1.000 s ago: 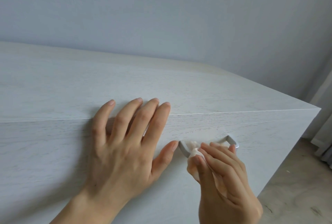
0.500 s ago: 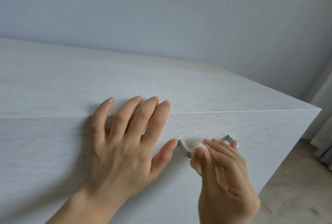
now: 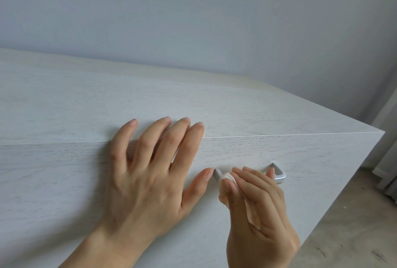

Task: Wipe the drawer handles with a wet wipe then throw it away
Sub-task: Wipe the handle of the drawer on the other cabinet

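Observation:
A silver drawer handle (image 3: 279, 174) sits on the front of a whitewashed wooden dresser (image 3: 257, 117). My right hand (image 3: 257, 209) pinches a white wet wipe (image 3: 225, 178) around the handle's left part, fingers curled over the bar, so the middle of the handle is hidden. My left hand (image 3: 150, 173) lies flat, fingers spread, over the dresser's top front edge, its thumb tip beside the handle's left end.
The dresser's right corner (image 3: 382, 132) is at the right, with grey-beige floor (image 3: 354, 224) below it. A pale blue wall (image 3: 193, 20) rises behind. A curtain edge (image 3: 388, 160) hangs at the far right.
My right hand has slid the wipe leftward along the handle, exposing more of its right end. My left hand has stayed in place.

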